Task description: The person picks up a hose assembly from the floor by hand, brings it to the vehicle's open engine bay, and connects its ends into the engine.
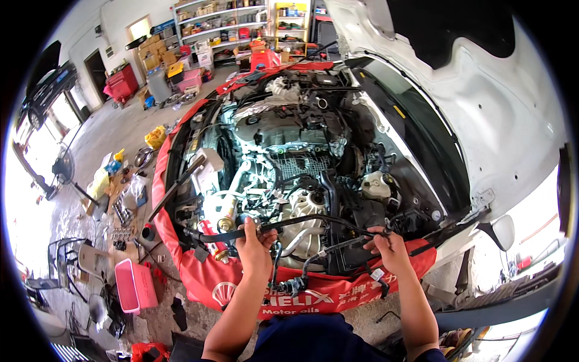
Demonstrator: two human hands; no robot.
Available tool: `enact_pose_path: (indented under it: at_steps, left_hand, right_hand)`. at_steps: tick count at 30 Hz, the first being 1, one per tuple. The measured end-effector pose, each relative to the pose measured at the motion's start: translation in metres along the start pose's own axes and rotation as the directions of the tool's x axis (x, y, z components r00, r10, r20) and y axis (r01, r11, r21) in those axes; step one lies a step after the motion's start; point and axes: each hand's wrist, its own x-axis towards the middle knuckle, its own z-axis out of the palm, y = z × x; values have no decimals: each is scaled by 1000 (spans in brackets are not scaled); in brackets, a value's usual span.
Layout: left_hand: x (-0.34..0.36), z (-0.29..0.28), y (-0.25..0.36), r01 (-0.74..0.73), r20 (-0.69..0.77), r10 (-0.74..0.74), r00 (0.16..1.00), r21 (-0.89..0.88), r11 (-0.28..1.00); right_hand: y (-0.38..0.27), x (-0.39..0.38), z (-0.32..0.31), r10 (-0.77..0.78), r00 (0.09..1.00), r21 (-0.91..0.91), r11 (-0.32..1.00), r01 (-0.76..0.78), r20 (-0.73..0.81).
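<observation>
A long black hose (315, 218) with branches and fittings is stretched between my hands over the front of an open engine bay. My left hand (256, 246) is closed round its left part, the thumb pointing up. At its right end my right hand (386, 246) pinches the hose between thumb and fingers. A branch with a black fitting (294, 285) hangs below, in front of the red fender cover (205, 283). Beside my left hand lie a red spray can (208, 231) and a second can (227, 218). Behind the hose is a silver ribbed metal housing (304, 208).
The engine cover (289, 128) and a pale fluid reservoir (376, 185) lie farther back. A raised white hood (500, 114) stands at the right. On the left floor are a pink bin (134, 286), loose parts and a fan (63, 167). Shelves (220, 27) line the back wall.
</observation>
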Motion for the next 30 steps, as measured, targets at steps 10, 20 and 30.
enact_pose_path:
  at_steps: [10,20,30]
  left_hand:
    - [25,9,-8,-10,164,-9,986,119,993]
    - [107,29,-11,82,310,-154,938,234,969]
    - [256,85,-84,321,347,-328,879,79,944]
  right_hand:
    - [8,33,-10,-20,991,-43,999,14,-132]
    - [13,123,-18,-13,984,-80,997,-1,-179]
    - [96,290,-29,90,940,-5,995,-97,-329]
